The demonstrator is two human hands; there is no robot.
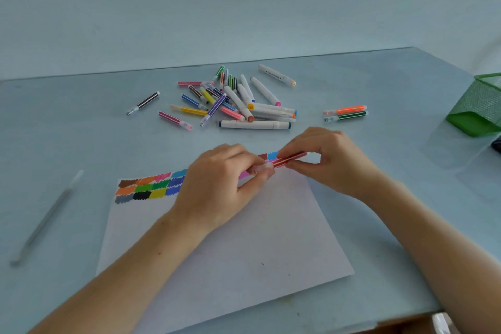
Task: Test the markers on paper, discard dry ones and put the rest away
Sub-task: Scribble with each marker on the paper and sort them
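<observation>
A grey pen [46, 218] lies alone on open bench [81, 130] at the left. Over the paper [230, 247], the left hand [217, 184] pinches the clear cap end of a red marker [287, 160]; the right hand [325, 160] pinches its barrel. Beyond lies the marker pile [238, 100]; a green mesh basket [479, 106] meets the right edge.

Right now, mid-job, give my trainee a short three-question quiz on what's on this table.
1. True or false: both hands hold the red marker over the paper.
2. Which lies nearest the green mesh basket: A) black marker, B) orange marker, C) grey pen?
3. Fill in: the left hand fingers pinch the marker's clear ____.

Key: 1 true; 2 B; 3 cap.
</observation>
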